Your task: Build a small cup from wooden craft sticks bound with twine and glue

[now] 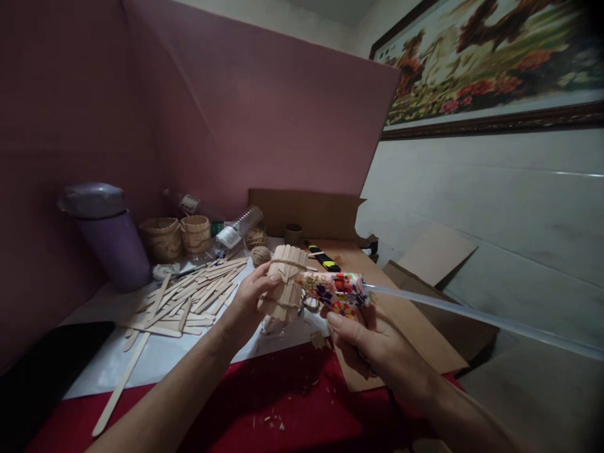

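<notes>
My left hand [252, 299] is closed round a small cup covered in craft sticks [284, 283], with twine tied about it in two bands. The cup is tilted, its side facing my right hand. My right hand [361, 336] grips a flower-patterned glue gun [335, 289], and a long clear glue stick [453, 306] runs out of its back to the right. The gun's nozzle points left at the cup's side by the twine; whether it touches cannot be made out. My right fingers are partly hidden behind the gun's handle.
Loose craft sticks [198, 296] are heaped on white paper at left. Behind them stand two stick-covered pots [195, 233], a plastic bottle [238, 229] and a twine ball [260, 255]. A purple tumbler [111, 245] is far left. A utility knife [323, 258] lies on cardboard [401, 321].
</notes>
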`<state>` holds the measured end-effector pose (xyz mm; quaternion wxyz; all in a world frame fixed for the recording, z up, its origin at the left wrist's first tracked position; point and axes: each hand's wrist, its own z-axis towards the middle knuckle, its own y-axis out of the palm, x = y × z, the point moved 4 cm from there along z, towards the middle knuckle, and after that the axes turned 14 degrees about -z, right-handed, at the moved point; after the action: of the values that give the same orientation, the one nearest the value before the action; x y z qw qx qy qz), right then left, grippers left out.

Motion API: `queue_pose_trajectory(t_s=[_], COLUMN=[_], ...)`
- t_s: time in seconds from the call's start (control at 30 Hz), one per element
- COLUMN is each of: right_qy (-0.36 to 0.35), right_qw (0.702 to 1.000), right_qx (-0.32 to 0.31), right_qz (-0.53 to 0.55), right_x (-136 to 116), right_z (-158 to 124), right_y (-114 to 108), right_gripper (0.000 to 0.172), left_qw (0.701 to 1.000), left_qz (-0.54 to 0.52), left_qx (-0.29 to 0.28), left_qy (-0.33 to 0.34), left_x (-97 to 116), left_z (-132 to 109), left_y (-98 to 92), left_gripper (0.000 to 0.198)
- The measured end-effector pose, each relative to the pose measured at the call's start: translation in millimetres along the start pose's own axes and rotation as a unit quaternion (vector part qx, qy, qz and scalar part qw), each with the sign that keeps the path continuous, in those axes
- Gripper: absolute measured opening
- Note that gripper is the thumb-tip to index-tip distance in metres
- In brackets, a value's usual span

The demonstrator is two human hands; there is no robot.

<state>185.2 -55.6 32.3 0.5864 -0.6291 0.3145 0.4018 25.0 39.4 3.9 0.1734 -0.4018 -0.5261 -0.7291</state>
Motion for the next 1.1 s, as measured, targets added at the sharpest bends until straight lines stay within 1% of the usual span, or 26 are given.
queue_pose_trajectory(t_s=[0.1,0.23,0.37,0.5,0.63,0.8,1.0,1.1], right_qy=[0.011,0.014,-0.006,-0.009,-0.006,-0.003,-0.006,-0.008], right_qw=[1.0,1.0,0.999,0.998,0.997,0.998,0.999,0.999], right_qx=[0.012,0.005,0.014,0.031,0.008,0.014,-0.01,0.007], right_qz=[0.008,0.02,0.033,0.063,0.079,0.065,0.039,0.046], right_x=[1,3,4,7,10,9,4,4], right_z=[0,2,2,1,0,2,4,5], right_y=[1,4,-1,-7,-5,0,5,1], right_gripper=[0.045,0.047,0.048,0.045,0.045,0.046,0.048,0.046], left_qw=[1.0,1.0,1.0,0.999,1.0,0.999,1.0,1.0], left_qz=[0.001,-0.006,-0.013,-0.017,-0.02,-0.013,-0.01,-0.005], left_qx=[0.004,0.008,0.021,0.021,0.008,0.012,0.004,0.016], left_qy=[-0.002,-0.002,-0.012,-0.019,-0.022,-0.026,-0.023,-0.025], left_x=[0,1,1,1,-1,-3,-2,-1], left_z=[-1,-2,-2,-1,0,0,0,-1], left_y=[0.2,2.2,2.6,1.1,-0.3,-1.3,-0.3,0.4], left_gripper=[0.04,0.04,0.04,0.038,0.036,0.038,0.035,0.037])
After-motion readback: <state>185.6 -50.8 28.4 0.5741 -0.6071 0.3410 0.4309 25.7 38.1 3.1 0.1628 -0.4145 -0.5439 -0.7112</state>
